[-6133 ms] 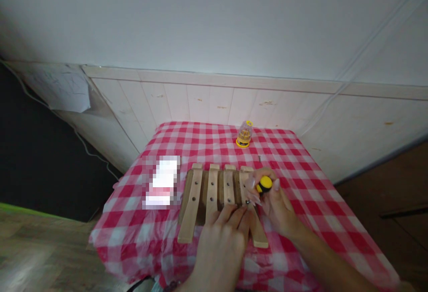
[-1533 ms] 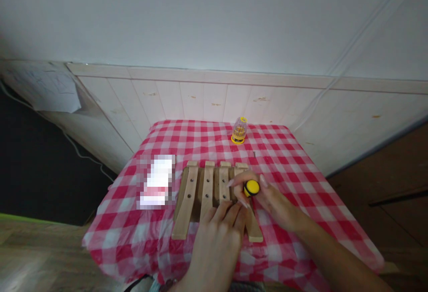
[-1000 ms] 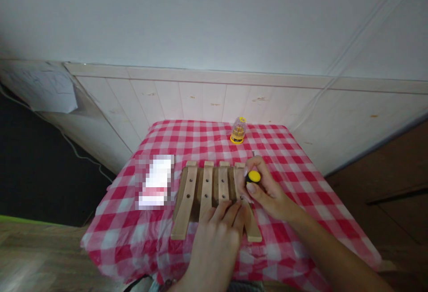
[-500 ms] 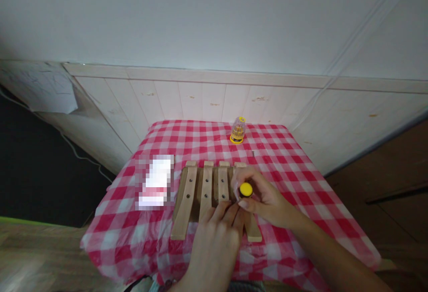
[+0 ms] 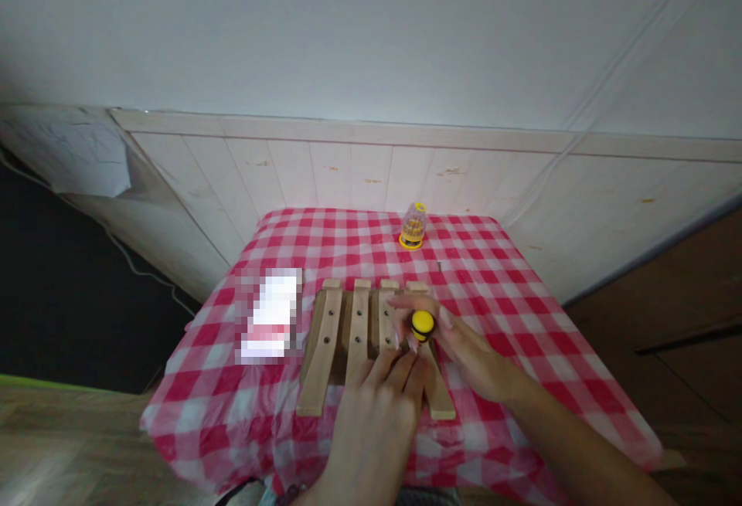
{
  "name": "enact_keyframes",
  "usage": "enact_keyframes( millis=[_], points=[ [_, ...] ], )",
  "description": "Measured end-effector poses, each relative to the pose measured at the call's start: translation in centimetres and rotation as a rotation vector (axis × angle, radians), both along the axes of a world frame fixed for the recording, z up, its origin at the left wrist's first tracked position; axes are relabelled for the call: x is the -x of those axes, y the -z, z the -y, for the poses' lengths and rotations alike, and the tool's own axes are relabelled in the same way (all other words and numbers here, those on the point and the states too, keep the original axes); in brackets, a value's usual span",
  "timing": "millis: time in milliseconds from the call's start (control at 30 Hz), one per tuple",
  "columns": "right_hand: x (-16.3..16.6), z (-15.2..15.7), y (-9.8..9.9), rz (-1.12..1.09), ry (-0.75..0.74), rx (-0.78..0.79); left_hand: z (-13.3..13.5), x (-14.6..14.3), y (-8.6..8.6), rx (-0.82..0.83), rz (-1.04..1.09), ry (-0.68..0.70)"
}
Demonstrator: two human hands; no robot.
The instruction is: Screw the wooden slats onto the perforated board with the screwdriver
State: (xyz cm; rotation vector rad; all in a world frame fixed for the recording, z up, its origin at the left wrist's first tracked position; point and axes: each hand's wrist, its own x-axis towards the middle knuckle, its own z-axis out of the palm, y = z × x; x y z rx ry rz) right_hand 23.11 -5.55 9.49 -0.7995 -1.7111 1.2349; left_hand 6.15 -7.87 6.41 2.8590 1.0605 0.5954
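A slatted wooden piece (image 5: 348,336) with screw holes lies on the red-and-white checked tablecloth (image 5: 510,320). My left hand (image 5: 376,413) rests flat on its near end, fingers stretched out over the slats. My right hand (image 5: 457,344) is closed around a small screwdriver with a yellow-and-black handle (image 5: 423,324), held upright over the right-hand slats. The screwdriver's tip is hidden by my fingers.
A small yellow-based clear case of screwdriver bits (image 5: 413,226) stands at the table's far edge. A blurred white and pink item (image 5: 270,314) lies left of the wooden piece. A small dark bit (image 5: 440,266) lies behind it. White panelled wall (image 5: 359,174) behind the table.
My right hand has kept shifting and turning with the screwdriver over the right slats, now slightly further left. The left hand stays pressed on the wood.
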Motion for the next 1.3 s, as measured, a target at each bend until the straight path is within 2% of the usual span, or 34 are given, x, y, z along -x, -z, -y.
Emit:
enact_keyframes(
  millis=[200, 267, 467, 567, 667, 733, 967, 1200, 1300],
  points=[
    [0.0, -0.5, -0.6, 0.044, -0.007, -0.233, 0.0, 0.0, -0.2, 0.032, -0.026, -0.007],
    [-0.1, -0.7, -0.4, 0.028, 0.005, -0.255, 0.1, 0.1, -0.2, 0.046, -0.044, -0.003],
    [0.3, -0.5, 0.1, -0.117, -0.099, -0.078, 0.0, 0.0, -0.2, 0.025, -0.048, -0.016],
    [0.4, -0.4, 0.0, -0.103, -0.083, -0.073, 0.0, 0.0, -0.4, 0.021, -0.022, -0.013],
    [0.3, -0.4, -0.3, -0.083, -0.13, 0.019, 0.0, 0.0, -0.4, 0.015, -0.015, -0.008],
    [0.0, -0.4, -0.6, -0.05, -0.112, 0.053, 0.0, 0.0, -0.2, 0.01, -0.026, -0.005],
    [-0.8, -0.6, -0.8, -0.019, 0.014, -0.172, 0.0, 0.2, 0.4, -0.035, 0.015, -0.005],
    [-0.1, -0.4, 0.0, -0.224, -0.111, -0.052, 0.0, 0.0, 0.1, -0.013, 0.019, -0.008],
    [0.1, -0.4, 0.3, -0.24, -0.059, -0.055, 0.1, 0.0, -0.1, 0.011, 0.018, -0.003]
  ],
)
